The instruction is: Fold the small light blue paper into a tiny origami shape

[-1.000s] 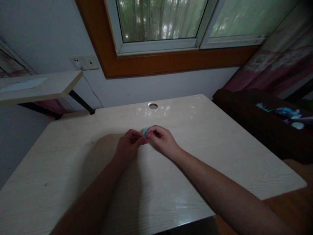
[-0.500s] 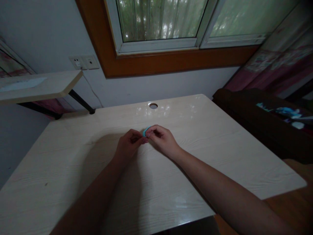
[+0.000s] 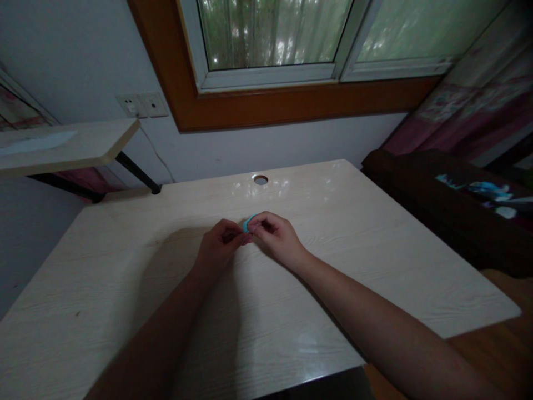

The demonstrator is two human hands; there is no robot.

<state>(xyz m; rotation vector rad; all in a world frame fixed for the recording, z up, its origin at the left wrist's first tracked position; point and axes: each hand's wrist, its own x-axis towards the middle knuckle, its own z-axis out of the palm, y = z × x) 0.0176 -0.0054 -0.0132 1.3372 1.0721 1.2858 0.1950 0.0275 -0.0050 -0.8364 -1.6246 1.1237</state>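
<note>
Both my hands meet over the middle of a pale wooden desk (image 3: 375,261). My left hand (image 3: 219,247) and my right hand (image 3: 277,239) pinch a small light-blue object (image 3: 246,224) between their fingertips. Only a rounded blue edge of it shows above the fingers; the rest is hidden. Fingers of both hands are curled in. The wrists rest on or just above the desk top.
A round cable hole (image 3: 260,179) lies at the desk's far edge. A second pale shelf (image 3: 66,145) on a black frame stands at the left, with wall sockets (image 3: 141,104) above. A window (image 3: 275,39) is ahead. Dark furniture (image 3: 449,205) stands close on the right.
</note>
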